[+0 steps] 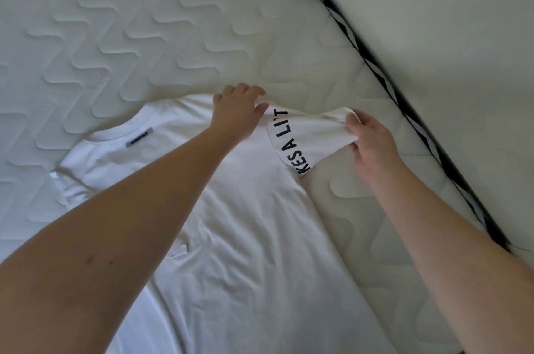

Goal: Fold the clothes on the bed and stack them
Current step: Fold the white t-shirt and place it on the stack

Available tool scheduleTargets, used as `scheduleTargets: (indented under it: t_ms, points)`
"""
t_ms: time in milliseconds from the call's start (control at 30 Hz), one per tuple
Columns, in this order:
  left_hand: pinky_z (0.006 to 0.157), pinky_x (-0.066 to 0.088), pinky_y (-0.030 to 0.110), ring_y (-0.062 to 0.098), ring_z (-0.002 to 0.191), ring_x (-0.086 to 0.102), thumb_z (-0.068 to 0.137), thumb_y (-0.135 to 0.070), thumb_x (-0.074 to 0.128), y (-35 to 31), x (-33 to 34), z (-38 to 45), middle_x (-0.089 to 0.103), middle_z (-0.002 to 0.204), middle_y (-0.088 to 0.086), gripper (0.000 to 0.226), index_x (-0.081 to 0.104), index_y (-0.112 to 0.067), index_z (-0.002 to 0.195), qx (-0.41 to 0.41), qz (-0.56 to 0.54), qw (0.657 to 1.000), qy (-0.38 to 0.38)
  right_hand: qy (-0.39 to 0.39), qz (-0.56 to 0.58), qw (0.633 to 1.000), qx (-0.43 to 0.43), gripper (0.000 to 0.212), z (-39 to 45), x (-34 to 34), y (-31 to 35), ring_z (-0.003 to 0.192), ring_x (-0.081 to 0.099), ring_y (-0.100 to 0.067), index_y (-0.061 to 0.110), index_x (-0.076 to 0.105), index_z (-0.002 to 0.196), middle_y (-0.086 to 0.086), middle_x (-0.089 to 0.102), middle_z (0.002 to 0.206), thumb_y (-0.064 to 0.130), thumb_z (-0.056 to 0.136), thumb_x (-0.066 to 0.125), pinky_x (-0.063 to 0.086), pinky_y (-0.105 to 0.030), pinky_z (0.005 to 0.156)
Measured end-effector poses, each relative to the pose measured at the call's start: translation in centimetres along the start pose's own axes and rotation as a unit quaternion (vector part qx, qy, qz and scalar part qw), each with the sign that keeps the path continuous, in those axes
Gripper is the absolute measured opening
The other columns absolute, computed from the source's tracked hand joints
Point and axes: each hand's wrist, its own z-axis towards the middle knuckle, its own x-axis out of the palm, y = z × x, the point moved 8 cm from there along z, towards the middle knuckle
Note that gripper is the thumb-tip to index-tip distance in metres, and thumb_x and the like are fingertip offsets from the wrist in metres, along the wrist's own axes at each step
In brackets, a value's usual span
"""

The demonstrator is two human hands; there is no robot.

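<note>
While left hand (235,113) presses T-shirt (248,223), right hand (371,136) pinches sleeve (320,134)

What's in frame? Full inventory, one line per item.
white cotton T-shirt with black lettering: 1, white, lying flat on the mattress, collar toward upper left
grey neck label: 1, grey, inside the collar
quilted mattress: 1, off-white, under the shirt
black-and-white edge tape: 1, running diagonally along the mattress edge, right
left hand: 1, on the shirt's shoulder by the sleeve
right hand: 1, pinching the sleeve's end
</note>
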Motion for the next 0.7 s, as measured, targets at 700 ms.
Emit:
scheduleTargets:
  t_ms: [700]
  points:
    - [0.086, 0.042, 0.039, 0.029, 0.105, 0.055, 0.098, -0.024, 0.051, -4.4, 1.6, 4.5, 0.056, 0.113, 0.005, 0.018, 0.060, -0.017, 0.112, 0.061, -0.004, 0.992, 0.109, 0.005, -0.212, 0.977, -0.031, 0.023, -1.0, -1.0, 0.0, 0.084, 0.070, -0.017, 0.015, 0.061, 0.108, -0.004, 0.072, 0.096, 0.019, 0.087, 0.071, 0.056, -0.036, 0.076]
